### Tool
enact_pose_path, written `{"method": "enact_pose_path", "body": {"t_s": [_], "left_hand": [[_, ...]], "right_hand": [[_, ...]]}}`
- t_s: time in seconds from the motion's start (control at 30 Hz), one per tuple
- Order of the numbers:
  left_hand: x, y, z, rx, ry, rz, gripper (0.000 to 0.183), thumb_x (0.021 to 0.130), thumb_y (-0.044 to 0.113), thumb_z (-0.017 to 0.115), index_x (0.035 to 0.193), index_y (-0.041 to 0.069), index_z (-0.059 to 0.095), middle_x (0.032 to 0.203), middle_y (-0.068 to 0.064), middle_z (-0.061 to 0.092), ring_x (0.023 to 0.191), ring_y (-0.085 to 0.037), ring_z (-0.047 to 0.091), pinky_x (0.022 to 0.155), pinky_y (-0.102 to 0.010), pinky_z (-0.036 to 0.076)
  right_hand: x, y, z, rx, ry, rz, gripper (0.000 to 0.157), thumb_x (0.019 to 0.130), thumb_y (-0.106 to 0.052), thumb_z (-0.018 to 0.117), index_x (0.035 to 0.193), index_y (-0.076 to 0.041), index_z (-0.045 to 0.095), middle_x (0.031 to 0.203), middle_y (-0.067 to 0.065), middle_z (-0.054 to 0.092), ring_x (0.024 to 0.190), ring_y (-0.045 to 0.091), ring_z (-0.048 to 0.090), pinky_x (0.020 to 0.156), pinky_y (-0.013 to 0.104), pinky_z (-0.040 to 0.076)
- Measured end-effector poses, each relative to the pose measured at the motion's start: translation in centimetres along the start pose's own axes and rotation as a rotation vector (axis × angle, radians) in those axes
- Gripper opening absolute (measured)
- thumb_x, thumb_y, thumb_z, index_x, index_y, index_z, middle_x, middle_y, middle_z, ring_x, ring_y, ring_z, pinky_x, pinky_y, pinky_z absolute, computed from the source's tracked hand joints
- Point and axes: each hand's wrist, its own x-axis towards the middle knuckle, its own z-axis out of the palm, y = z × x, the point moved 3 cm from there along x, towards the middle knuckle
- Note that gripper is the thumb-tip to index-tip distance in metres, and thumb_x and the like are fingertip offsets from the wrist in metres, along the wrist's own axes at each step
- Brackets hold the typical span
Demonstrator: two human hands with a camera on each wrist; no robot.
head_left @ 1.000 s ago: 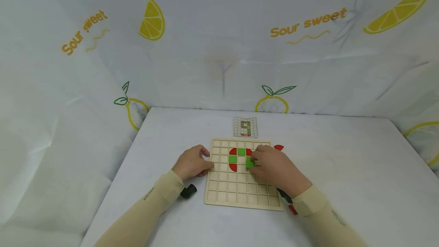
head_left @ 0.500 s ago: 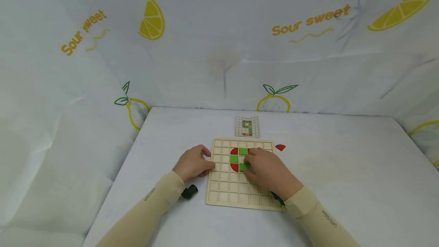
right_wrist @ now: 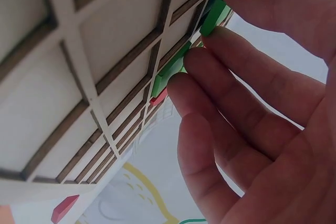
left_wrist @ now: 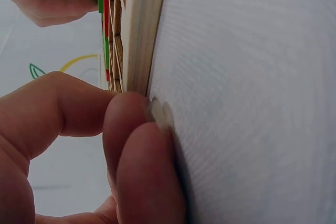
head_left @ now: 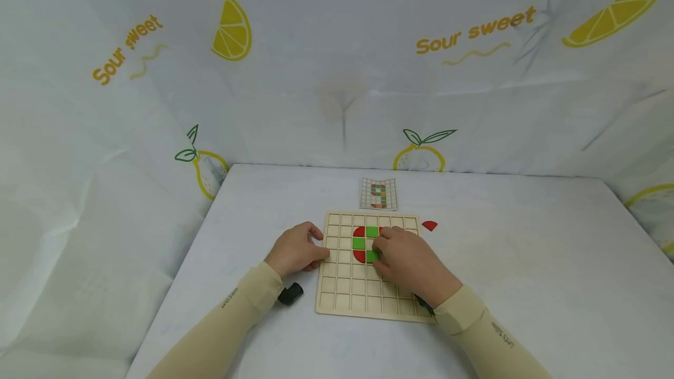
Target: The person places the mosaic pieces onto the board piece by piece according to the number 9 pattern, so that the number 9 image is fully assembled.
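Currently pinching a green tile (head_left: pixel 371 256) between thumb and index finger of the right hand (head_left: pixel 409 261), over the wooden grid board (head_left: pixel 343 286), just beside a red quarter-round tile (head_left: pixel 360 256), while touching the board's left edge with loosely bent fingers of the left hand (head_left: pixel 295 249)

Grid board (head_left: pixel 358 286) sits on the counter (head_left: pixel 526 250), card (head_left: pixel 378 194) beyond its far edge, wedge (head_left: pixel 429 226) beside the board's far-right corner!
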Motion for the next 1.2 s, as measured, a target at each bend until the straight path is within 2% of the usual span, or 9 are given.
{"method": "enact_pose_path", "body": {"t_s": [0.67, 1.0, 1.2], "left_hand": [[0.06, -0.04, 0.03, 0.002, -0.002, -0.001, 0.034, 0.088, 0.024, 0.082, 0.116, 0.013, 0.065, 0.074, -0.003, 0.072, 0.06, -0.017, 0.066, 0.063, -0.029, 0.052], [0.04, 0.12, 0.31, 0.003, -0.008, 0.008, 0.033, 0.088, 0.023, 0.081, 0.115, 0.013, 0.065, 0.074, -0.003, 0.072, 0.06, -0.017, 0.065, 0.063, -0.03, 0.051], [-0.19, -0.03, 0.09, -0.016, 0.006, -0.014, 0.031, 0.089, 0.023, 0.08, 0.114, 0.013, 0.066, 0.077, -0.004, 0.072, 0.063, -0.017, 0.066, 0.063, -0.029, 0.051]], "right_hand": [[0.01, -0.06, -0.04, 0.001, -0.026, 0.029, 0.01, 0.09, -0.02, 0.083, 0.095, -0.013, 0.077, 0.086, -0.005, 0.06, 0.08, 0.015, 0.05, 0.077, 0.034, 0.052], [-0.28, 0.12, -0.1, 0.001, -0.018, 0.025, 0.01, 0.089, -0.019, 0.083, 0.095, -0.012, 0.078, 0.086, -0.005, 0.061, 0.079, 0.014, 0.05, 0.075, 0.033, 0.051], [-0.45, 0.12, -0.26, 0.012, -0.01, 0.03, 0.01, 0.09, -0.02, 0.082, 0.096, -0.012, 0.078, 0.088, -0.005, 0.064, 0.081, 0.014, 0.052, 0.077, 0.032, 0.053]]}}
